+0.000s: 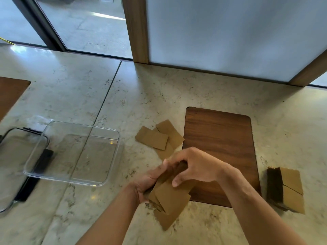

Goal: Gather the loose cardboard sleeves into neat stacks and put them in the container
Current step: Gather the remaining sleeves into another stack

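Observation:
My left hand (150, 183) grips a bunch of flat brown cardboard sleeves (169, 198) from the left side, low in the middle of the view. My right hand (192, 165) rests on the top of the same bunch, fingers curled over its far edge. The sleeves in the bunch are fanned and uneven. A few loose sleeves (159, 138) lie overlapping on the counter just beyond my hands. A neat stack of sleeves (284, 188) stands at the right. The clear plastic container (109, 167) sits to the left with nothing in it.
A dark wooden board (219, 138) is set in the marble counter (70, 89) under my right hand. A clear lid with dark edges (16, 156) lies left of the container. A frosted panel with a wooden frame (138, 32) stands behind.

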### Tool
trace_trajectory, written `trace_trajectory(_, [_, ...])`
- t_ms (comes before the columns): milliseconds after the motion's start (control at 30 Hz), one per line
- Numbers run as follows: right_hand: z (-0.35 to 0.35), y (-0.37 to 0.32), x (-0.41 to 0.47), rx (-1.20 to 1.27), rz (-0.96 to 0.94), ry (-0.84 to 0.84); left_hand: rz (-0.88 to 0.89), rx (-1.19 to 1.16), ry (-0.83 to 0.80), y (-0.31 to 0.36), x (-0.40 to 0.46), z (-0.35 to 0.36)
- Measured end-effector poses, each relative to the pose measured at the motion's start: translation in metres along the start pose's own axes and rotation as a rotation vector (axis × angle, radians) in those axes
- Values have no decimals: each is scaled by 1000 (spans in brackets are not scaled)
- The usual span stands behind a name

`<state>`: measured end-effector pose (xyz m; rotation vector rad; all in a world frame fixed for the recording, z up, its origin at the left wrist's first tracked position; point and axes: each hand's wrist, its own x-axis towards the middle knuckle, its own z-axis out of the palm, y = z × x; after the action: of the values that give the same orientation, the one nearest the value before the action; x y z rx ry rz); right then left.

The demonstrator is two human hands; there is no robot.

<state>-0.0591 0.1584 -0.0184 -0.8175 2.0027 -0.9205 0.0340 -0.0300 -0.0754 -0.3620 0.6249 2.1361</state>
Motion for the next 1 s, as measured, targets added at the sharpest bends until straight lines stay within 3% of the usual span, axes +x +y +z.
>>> trace_trajectory(100, [30,-5,19,-44,-61,306,26,-72,13,-6,-7,-8])
trace_trajectory(233, [68,-2,31,80,-73,698,165,-121,185,-4,-9,-17])
trace_trajectory(367, [105,-4,36,165,-26,1055,443,-610,221,3,-2,-15])
trace_trajectory(433, [122,-8,41,104,32,1036,444,-737,144,0,7,-5])
trace_trajectory(533, [126,-6,36,68,13,1057,410,-664,82,-6,14,6])
trace_trajectory(600, [118,5,19,65,33,1120,431,-652,183,-1,12,3])
trace_trajectory(667, [116,19,-6,52,204,1158,488,-617,328,0,9,-8])
trace_trajectory(700, [119,24,-18,55,357,1109,507,-591,367,0,6,-13])
trace_trajectory(767, [133,33,-38,-65,629,818,511,-540,385,-4,-2,-20])
trace_trajectory(833, [154,39,-50,-285,691,546,510,-507,389,-8,-10,-26])
trace_trajectory(900, [167,40,-53,-327,627,532,505,-485,395,-12,-17,-28])
trace_trajectory(1000, [162,39,-51,-178,541,588,483,-431,422,-17,-25,-32])
